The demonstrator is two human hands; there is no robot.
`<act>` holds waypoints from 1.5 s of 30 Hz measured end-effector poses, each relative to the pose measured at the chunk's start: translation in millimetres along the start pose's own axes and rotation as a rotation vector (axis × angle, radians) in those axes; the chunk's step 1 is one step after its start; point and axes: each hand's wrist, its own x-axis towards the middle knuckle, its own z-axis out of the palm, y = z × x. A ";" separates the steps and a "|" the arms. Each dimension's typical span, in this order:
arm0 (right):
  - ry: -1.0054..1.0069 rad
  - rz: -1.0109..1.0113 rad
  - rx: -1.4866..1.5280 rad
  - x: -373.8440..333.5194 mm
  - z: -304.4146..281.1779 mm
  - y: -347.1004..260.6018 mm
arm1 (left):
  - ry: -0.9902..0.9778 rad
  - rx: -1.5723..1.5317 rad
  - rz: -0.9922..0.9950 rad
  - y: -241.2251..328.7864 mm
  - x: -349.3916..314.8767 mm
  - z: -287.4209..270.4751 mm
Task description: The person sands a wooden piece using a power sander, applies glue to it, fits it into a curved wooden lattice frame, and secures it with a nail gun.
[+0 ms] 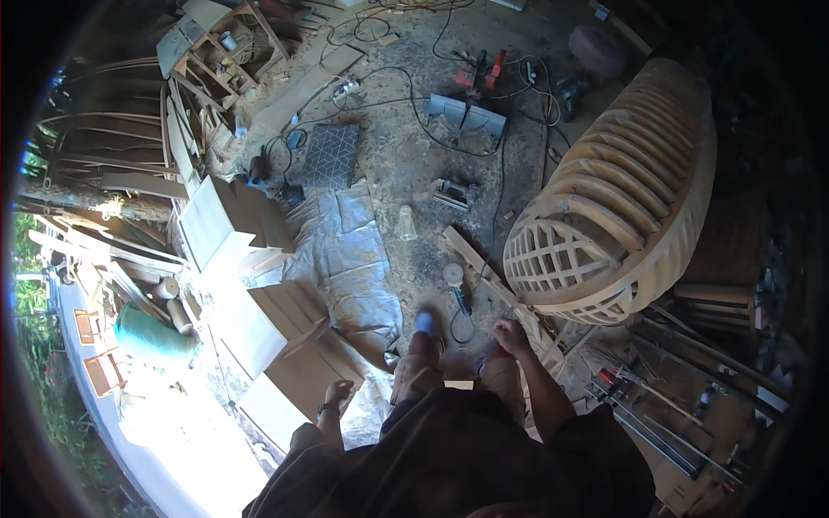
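Observation:
My left hand (339, 395), with a dark band at its wrist, hangs with curled fingers beside a brown wooden cabinet (306, 377) that has a white panel. Nothing shows in it. Further right, my right hand (511, 335) is closed like a fist above my right knee, apart from anything else, and no object shows in it. Past my feet an angle grinder (456, 285) with a pale round disc lies on the dusty floor, its cord curling back. Close to it stretches a long wooden board (484, 268).
A large ribbed wooden boat-shaped frame (604, 190) fills the right. Silvery sheeting (345, 250) covers floor at left-centre. Ahead lie a clear plastic cup (407, 223), a patterned dark panel (331, 155), a cut-off saw (471, 99) and loose cables (406, 73). Clamps (639, 384) rest at lower right.

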 end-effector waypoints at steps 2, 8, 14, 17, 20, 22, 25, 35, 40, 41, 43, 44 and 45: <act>-0.005 0.054 -0.043 14.0 -10.9 -35.2 | 0.073 -0.082 -0.041 8.0 -36.3 -35.1; -0.017 0.118 0.105 51.6 -36.7 -102.0 | 0.413 -0.459 0.191 62.8 -41.1 -121.8; -0.062 0.208 -0.215 76.7 -51.8 -137.3 | 0.353 -0.563 0.203 172.3 -78.8 -105.5; -0.102 0.296 -0.077 86.8 -50.9 -139.9 | 0.205 -0.468 0.075 148.3 -68.2 -88.2; -0.072 0.402 -0.035 124.4 -55.9 -158.5 | 0.047 -0.185 0.022 159.3 -46.3 -90.4; 0.067 0.475 -0.051 141.0 -57.2 -148.2 | -0.042 -0.218 0.082 188.2 -44.5 -108.1; -0.005 0.438 0.000 190.3 -43.7 -184.7 | 0.134 -0.326 0.133 203.0 -9.5 -145.8; -0.011 0.074 0.041 402.0 -99.0 -310.1 | 0.297 -0.634 0.151 438.1 119.5 -256.1; 0.088 0.261 0.216 466.6 -118.9 -320.9 | 0.138 -0.692 -0.139 486.4 212.4 -258.6; 0.132 0.244 0.267 490.5 -102.5 -323.5 | 0.201 -0.524 -0.249 479.2 236.4 -286.2; 0.181 0.523 0.268 496.3 -119.2 -317.8 | 0.087 -0.481 -0.174 566.9 302.6 -294.9; 0.170 0.584 0.269 495.5 -134.9 -308.3 | 0.016 -0.439 -0.196 580.5 311.0 -291.2; 0.156 0.673 0.287 483.3 -143.4 -291.5 | -0.056 -0.372 -0.234 587.0 318.7 -299.5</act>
